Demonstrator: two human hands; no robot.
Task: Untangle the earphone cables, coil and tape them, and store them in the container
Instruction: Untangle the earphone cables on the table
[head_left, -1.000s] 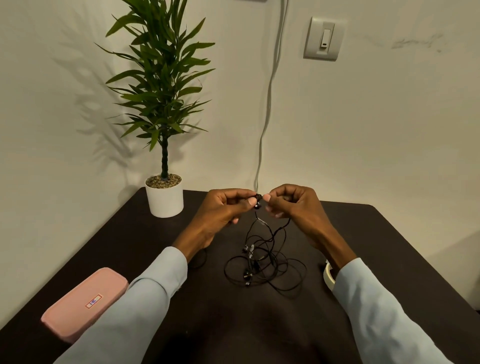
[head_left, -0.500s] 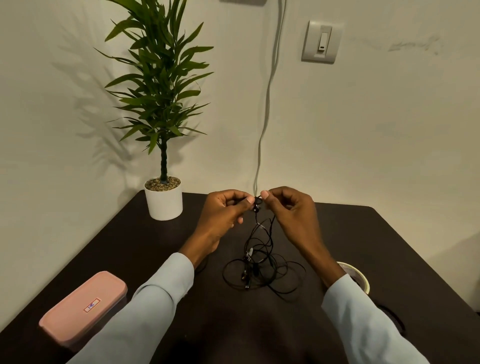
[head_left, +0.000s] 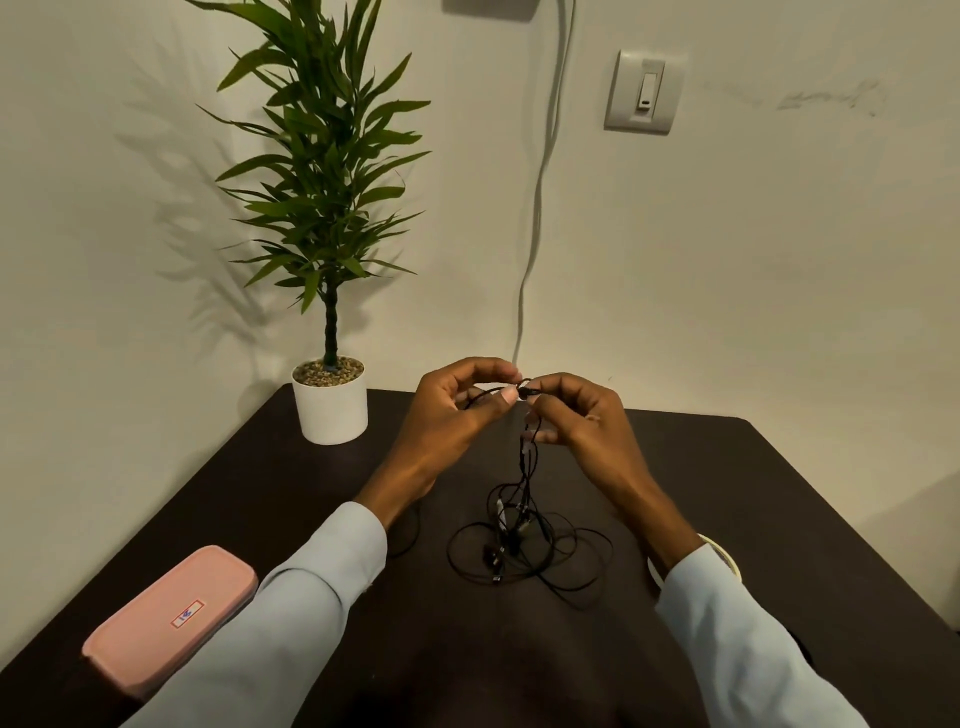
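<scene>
While pinched between both hands (head_left: 519, 415), earphone cables (head_left: 524, 540), tangle below on table (head_left: 779, 493).

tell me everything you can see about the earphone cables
The earphone cables are thin, black and tangled, apparently rubber-coated, with small earbud or plug pieces in the knot. Most lie in loose overlapping loops on the dark table. A few strands rise nearly straight up to the raised hands, where the left hand and right hand pinch the top end between fingertips. One loop trails under the left wrist.
</scene>
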